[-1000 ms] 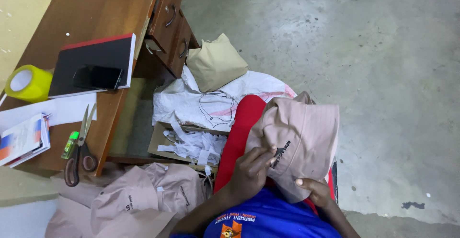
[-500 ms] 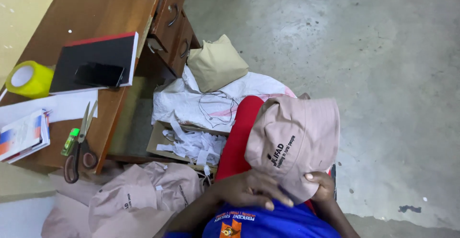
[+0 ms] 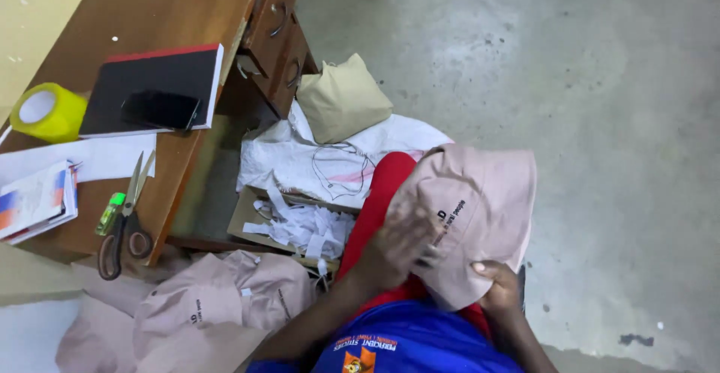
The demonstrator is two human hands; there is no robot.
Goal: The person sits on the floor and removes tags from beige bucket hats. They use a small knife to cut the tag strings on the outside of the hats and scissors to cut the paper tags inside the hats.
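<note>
While I look down from the head camera, the pale pink cap (image 3: 480,208) sits over my lap, resting against my red trousers (image 3: 379,193), above the grey concrete floor (image 3: 600,80). My left hand (image 3: 394,242) lies flat on the cap's front panel, fingers spread and blurred by motion; it presses rather than grips. My right hand (image 3: 499,287) pinches the cap's lower edge from below, thumb on top.

A second ago my left hand was curled at the small dark print on the cap; half a second ago it had dropped below the cap toward my shirt. Now it is back on the cloth, lying flat, and the cap has turned a little, so the print runs at a different slant. I judge I am turning and smoothing the cap in my hands.

To my left, a heap of similar pink caps (image 3: 217,305) lies on the floor, beside a cardboard tray of white paper strips (image 3: 300,227) and a white sack (image 3: 330,163). On the wooden counter (image 3: 172,13) lie scissors (image 3: 124,219), a yellow tape roll (image 3: 45,110) and a black notebook (image 3: 154,88).

The blur hides my left fingertips, and the cap covers most of my right fingers. The cap's brim I cannot make out.
</note>
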